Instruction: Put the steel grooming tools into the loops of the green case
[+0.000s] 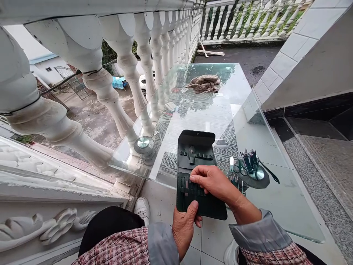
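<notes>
A black manicure case [196, 152] lies unfolded, its elastic loops and a small snap strap showing. My left hand [184, 225] grips its lower left edge, thumb on the inside face. Over the lower panel, my right hand [215, 181] has thumb and index finger pinched together; whatever is between them is too small or hidden to make out. A thin pinkish strip [186, 187] sits in a slot left of those fingertips. To the right, a cluster of nail clippers [251, 162] stands on the glass with small scissors [240, 168] beside it.
The glass table [204, 114] has metal discs under it, one at the left [145, 142]. A crumpled brown cloth [204, 84] lies toward its far end. White balusters [128, 70] line the left side, and a granite-edged step [325, 176] is at the right.
</notes>
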A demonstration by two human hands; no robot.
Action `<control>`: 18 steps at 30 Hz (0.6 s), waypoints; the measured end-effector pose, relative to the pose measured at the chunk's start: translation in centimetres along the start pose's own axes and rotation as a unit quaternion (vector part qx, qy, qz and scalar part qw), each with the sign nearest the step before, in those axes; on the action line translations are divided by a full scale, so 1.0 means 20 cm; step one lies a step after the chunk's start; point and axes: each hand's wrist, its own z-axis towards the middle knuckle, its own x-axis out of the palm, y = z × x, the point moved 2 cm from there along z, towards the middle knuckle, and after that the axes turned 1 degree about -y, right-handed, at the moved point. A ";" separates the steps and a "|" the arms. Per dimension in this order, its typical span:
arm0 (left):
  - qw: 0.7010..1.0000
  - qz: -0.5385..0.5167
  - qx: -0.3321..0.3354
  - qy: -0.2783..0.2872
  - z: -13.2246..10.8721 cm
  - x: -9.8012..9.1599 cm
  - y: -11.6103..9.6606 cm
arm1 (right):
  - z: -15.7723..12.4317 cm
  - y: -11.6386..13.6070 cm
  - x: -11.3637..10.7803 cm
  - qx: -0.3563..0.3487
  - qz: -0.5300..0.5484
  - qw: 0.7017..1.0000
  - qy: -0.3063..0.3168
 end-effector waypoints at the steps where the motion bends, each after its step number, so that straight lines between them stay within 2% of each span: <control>1: 1.000 0.005 0.011 0.004 0.00 0.00 0.00 | 0.00 0.00 0.00 -0.004 0.003 1.000 0.000; 5: 0.998 0.019 0.044 0.029 0.01 0.00 -0.01 | 0.01 0.00 0.00 -0.025 0.000 1.000 -0.007; 10: 0.998 0.010 0.043 0.053 0.02 0.00 -0.01 | 0.03 0.01 -0.02 -0.013 0.032 0.999 -0.042; 13: 0.997 0.007 0.038 0.060 0.02 0.00 -0.03 | 0.03 0.01 -0.06 -0.008 0.063 0.993 -0.098; 18: 0.992 0.028 0.044 0.111 0.02 0.03 -0.11 | 0.00 -0.01 -0.18 -0.022 0.094 0.973 -0.210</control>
